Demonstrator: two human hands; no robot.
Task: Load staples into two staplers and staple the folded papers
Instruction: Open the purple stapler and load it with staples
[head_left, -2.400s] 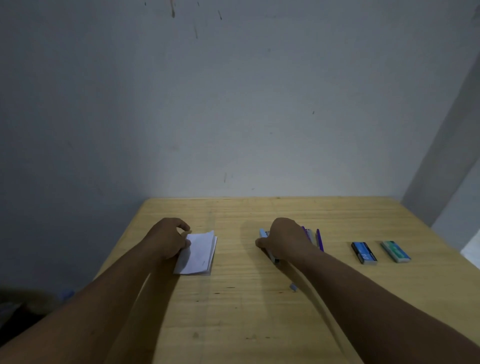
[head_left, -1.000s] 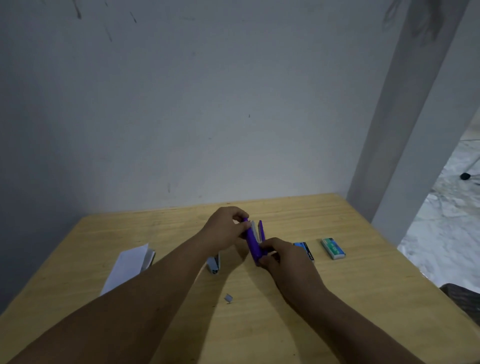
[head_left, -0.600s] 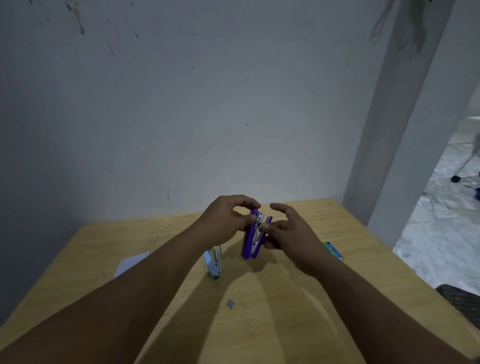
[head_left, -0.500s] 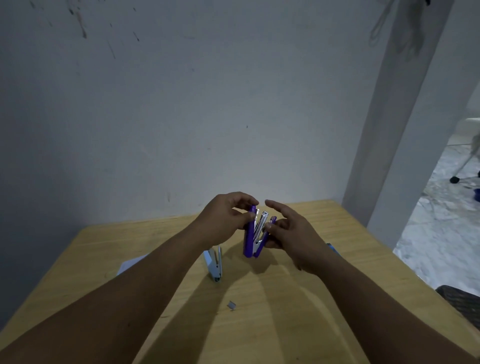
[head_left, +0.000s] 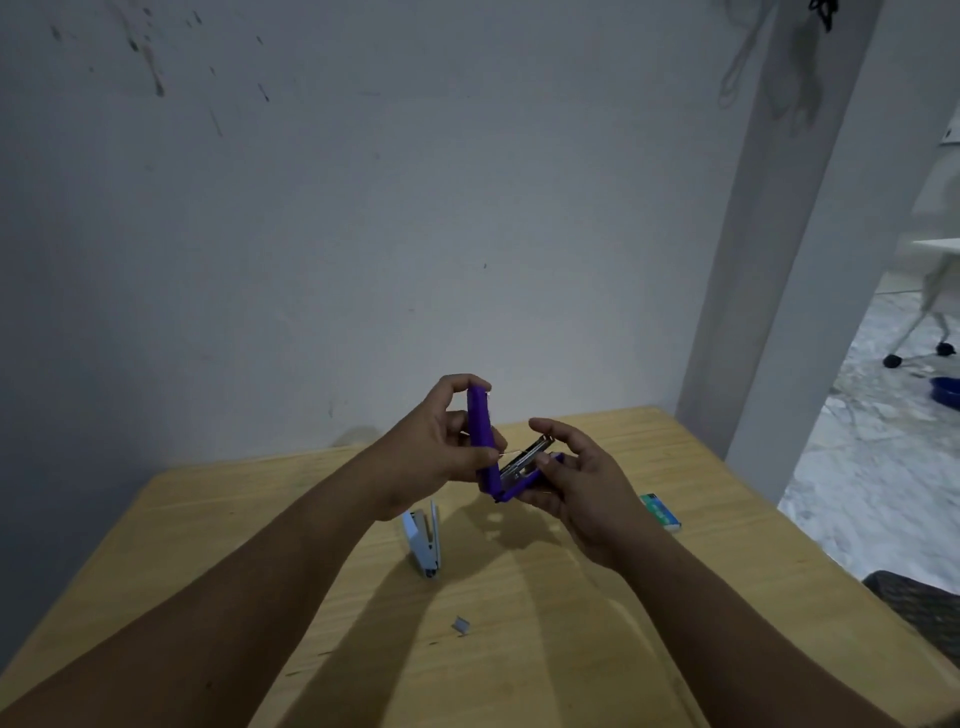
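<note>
Purple stapler (head_left: 480, 431) held above bench (head_left: 519, 623), hinged wide open. Left hand (head_left: 436, 447) pinches lid upright; right hand (head_left: 582, 483) cradles base w/ curled fingers. Keep lid back, metal channel facing up, before fetching staples from green box (head_left: 660, 512).

You have one view only, from the head camera: it looks forward and down over the wooden table (head_left: 545, 649), facing the grey wall (head_left: 363, 234) behind the table's far edge. The table's near part fills the lower frame, close below you; its far right corner meets a pillar (head_left: 789, 260).
</note>
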